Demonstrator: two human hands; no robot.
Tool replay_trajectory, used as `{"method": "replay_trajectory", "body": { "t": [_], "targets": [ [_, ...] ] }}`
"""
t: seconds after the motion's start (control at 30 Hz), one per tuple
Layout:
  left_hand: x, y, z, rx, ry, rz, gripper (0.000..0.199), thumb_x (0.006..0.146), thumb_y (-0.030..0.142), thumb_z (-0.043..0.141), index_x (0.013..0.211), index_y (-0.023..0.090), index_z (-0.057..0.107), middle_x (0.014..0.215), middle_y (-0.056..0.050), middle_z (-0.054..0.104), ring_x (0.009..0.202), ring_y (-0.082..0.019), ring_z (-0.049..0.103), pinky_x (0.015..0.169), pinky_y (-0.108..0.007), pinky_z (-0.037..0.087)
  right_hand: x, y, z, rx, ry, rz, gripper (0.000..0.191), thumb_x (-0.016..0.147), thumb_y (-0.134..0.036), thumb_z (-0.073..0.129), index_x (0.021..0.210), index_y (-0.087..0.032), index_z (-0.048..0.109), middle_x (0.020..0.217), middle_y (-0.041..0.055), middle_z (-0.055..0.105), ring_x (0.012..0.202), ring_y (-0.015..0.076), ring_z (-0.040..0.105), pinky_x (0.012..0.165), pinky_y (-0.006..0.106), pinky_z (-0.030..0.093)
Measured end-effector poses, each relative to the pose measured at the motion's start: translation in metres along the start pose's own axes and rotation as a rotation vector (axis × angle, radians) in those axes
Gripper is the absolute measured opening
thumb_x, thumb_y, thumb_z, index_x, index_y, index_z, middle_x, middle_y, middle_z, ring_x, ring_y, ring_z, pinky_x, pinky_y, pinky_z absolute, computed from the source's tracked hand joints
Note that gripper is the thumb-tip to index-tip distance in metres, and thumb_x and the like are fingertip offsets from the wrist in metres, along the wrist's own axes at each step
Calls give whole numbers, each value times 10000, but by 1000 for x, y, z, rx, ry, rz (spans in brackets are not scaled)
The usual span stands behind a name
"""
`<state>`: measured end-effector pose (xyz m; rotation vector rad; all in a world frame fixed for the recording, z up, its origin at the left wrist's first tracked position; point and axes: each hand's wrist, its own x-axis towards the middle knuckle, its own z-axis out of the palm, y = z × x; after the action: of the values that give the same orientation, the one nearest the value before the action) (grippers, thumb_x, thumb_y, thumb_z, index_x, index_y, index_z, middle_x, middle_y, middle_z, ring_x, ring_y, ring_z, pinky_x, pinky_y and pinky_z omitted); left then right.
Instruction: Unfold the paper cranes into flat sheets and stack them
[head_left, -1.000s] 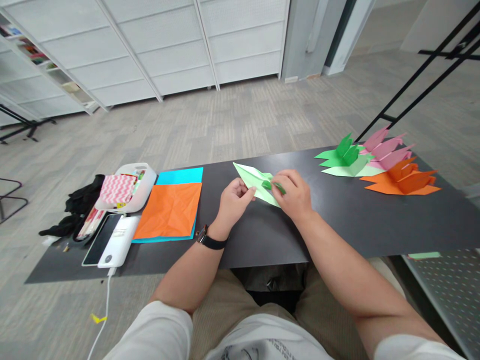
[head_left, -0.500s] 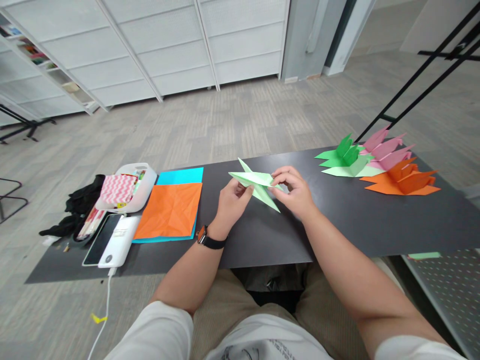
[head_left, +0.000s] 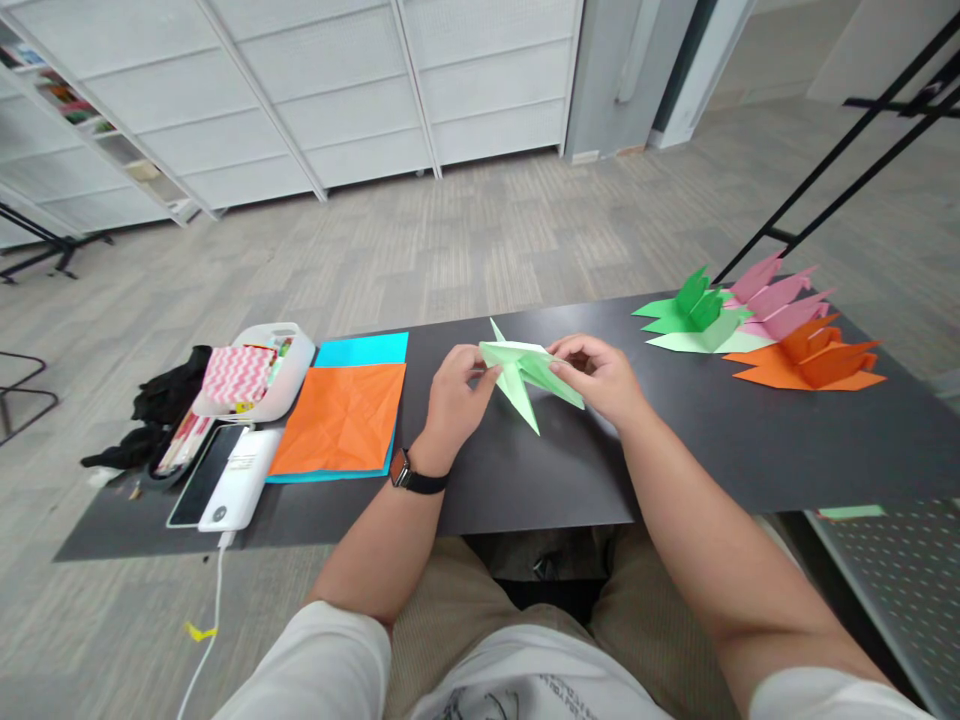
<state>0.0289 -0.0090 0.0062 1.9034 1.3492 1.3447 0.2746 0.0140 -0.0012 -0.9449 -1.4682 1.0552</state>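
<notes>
Between my two hands is a pale green origami paper crane, held just over the dark table with its pointed parts sticking out to the front and back. My left hand pinches its left end between thumb and fingers. On the opposite side, my right hand grips the right part, with the fingertips partly hidden behind the paper. A flap hangs open beneath the right hand. I wear a black-strapped watch on the left wrist.
Folded paper cranes in green, pink and orange stand at the table's right end. Orange paper lies over blue sheets on the left. Beyond are a white power bank, a phone and a white basket.
The paper crane has turned, and its near point now aims more straight toward me. Its right flap has opened out. Both hands have shifted slightly, the right one further right.
</notes>
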Motion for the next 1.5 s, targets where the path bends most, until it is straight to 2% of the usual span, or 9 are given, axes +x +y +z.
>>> {"method": "replay_trajectory", "body": {
  "t": [0.17, 0.37, 0.67, 0.83, 0.9, 1.0, 1.13, 1.33, 1.5],
  "targets": [
    [1, 2, -6, -41, -73, 0, 142, 993, 354, 696, 931, 228, 673, 963, -34, 730, 933, -190, 690, 916, -338, 582, 2, 2, -14, -56, -44, 120, 384, 745, -551, 931, 873, -249, 732, 804, 11, 706, 699, 173, 602, 623, 309, 484],
    [-1, 6, -9, -103, -85, -17, 202, 988, 399, 694, 893, 225, 655, 899, -21, 696, 889, -181, 664, 884, -315, 529, 5, -7, -24, -26, -140, 253, 451, 753, -614, 899, 843, -222, 694, 689, -35, 604, 600, 122, 503, 558, 266, 363],
    [2, 6, -10, -366, -115, -216, 292, 917, 466, 765, 858, 207, 645, 764, 15, 589, 693, -124, 545, 666, -248, 457, 6, -13, -25, 168, -160, 396, 505, 662, -603, 974, 826, -216, 693, 718, -20, 673, 621, 131, 576, 583, 267, 455],
    [8, 2, -11, -541, -152, -335, 326, 858, 468, 805, 819, 203, 619, 749, 25, 591, 670, -111, 549, 661, -238, 487, 6, -11, -30, 222, -260, 509, 516, 673, -608, 977, 923, -230, 731, 814, 14, 728, 687, 167, 662, 635, 313, 575],
    [9, 1, -10, -552, -125, -375, 325, 850, 466, 802, 815, 206, 610, 740, 24, 600, 669, -118, 572, 667, -248, 522, 7, -9, -29, 223, -176, 419, 528, 752, -683, 898, 1022, -258, 739, 943, 39, 757, 807, 201, 711, 713, 350, 616],
    [10, -1, -7, -527, -75, -402, 306, 846, 448, 794, 809, 207, 609, 731, 22, 612, 660, -122, 594, 661, -255, 550, 7, -7, -25, 184, -15, 136, 605, 838, -855, 694, 1045, -288, 737, 1188, 78, 744, 1134, 275, 712, 911, 431, 624],
    [9, -3, -5, -458, -19, -390, 275, 851, 432, 779, 817, 208, 623, 750, 18, 643, 664, -123, 613, 648, -250, 557, 6, -6, -21, -28, -73, -92, 595, 852, -851, 681, 1038, -294, 776, 1315, 100, 690, 1311, 320, 634, 1071, 492, 557],
    [9, -7, -7, -421, -9, -375, 256, 855, 423, 777, 806, 207, 648, 733, 16, 661, 645, -118, 630, 624, -235, 541, 4, 0, -24, -225, -301, -11, 359, 837, -606, 844, 883, -253, 798, 1229, 92, 693, 1176, 279, 682, 1018, 471, 569],
    [15, -17, -9, -506, -69, -576, 332, 787, 469, 832, 781, 208, 626, 673, 17, 647, 581, -118, 617, 597, -244, 552, 3, -4, -28, -191, -371, -23, 267, 845, -523, 858, 880, -263, 810, 1247, 90, 698, 1196, 281, 679, 1071, 509, 546]
  ]
}}
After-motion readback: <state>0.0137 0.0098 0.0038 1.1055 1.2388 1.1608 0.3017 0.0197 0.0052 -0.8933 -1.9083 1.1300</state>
